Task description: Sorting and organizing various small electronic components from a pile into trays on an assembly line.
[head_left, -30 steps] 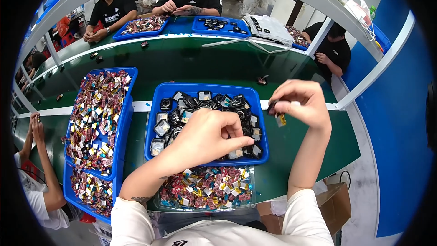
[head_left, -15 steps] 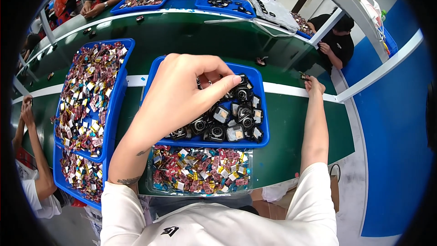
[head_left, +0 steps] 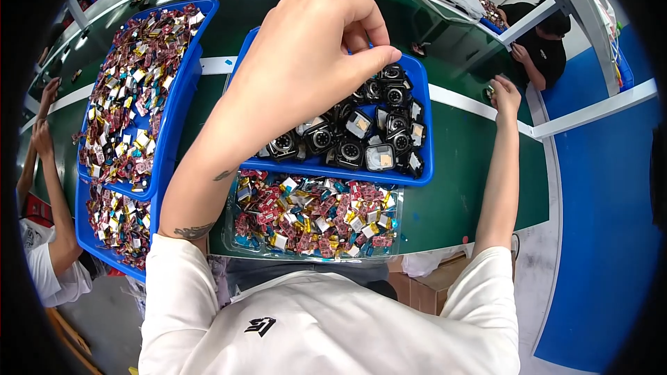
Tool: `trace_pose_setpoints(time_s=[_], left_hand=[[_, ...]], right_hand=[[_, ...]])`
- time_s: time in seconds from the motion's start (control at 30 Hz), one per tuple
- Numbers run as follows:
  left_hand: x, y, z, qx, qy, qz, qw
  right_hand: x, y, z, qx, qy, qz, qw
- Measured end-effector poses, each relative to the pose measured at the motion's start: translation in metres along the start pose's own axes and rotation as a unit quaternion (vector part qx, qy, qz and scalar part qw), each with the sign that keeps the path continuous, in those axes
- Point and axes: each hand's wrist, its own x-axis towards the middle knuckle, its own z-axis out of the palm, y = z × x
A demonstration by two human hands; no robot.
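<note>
My left hand hangs large over the blue tray of black watch-like cases, each with a round dial-like face or a square pale back. Its fingers are curled and its thumb points right. Whatever lies between the fingertips is hidden behind the hand. Out to the right, over the green table, my right hand has its fingers pinched at a small dark part with a light spot, too small to make out clearly.
Close to me lies a clear tray of small red, white and yellow electronic pieces. Two stacked blue trays of similar pieces stand on the left. A white metal frame bar crosses at right. Co-workers' hands show at the left edge.
The view has shifted, so the table and trays sit higher and slightly to the right. Both hands keep nearly the same poses over the same places.
</note>
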Motion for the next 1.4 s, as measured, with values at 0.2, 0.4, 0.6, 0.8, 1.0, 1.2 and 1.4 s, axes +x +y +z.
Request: trace_pose_setpoints(time_s=[0.2, 0.4, 0.6, 0.8, 1.0, 1.2, 1.4], left_hand=[[-0.003, -0.001, 0.000, 0.026, 0.009, 0.000, 1.000], [-0.004, 0.003, -0.001, 0.024, 0.005, 0.014, 1.000], [-0.003, 0.018, -0.006, 0.014, -0.013, 0.005, 1.000], [-0.002, 0.012, -0.014, 0.013, -0.005, 0.013, 1.000], [0.000, 0.015, -0.022, -0.120, -0.028, -0.033, 0.992], [-0.006, 0.030, -0.030, -0.115, -0.007, 0.007, 0.993], [-0.018, 0.034, -0.008, -0.125, 0.006, -0.031, 0.992]], right_hand=[[-0.227, -0.144, 0.026, 0.032, -0.461, -0.371, 0.805], [-0.290, -0.155, 0.048, -0.051, -0.473, -0.565, 0.674], [-0.312, -0.153, 0.067, -0.036, -0.451, -0.572, 0.684], [-0.311, -0.162, 0.075, 0.010, -0.520, -0.556, 0.648], [-0.275, -0.191, 0.055, 0.259, -0.566, -0.256, 0.740], [-0.246, -0.212, 0.044, 0.360, -0.371, -0.212, 0.829], [-0.241, -0.205, 0.040, 0.360, -0.329, -0.266, 0.831]])
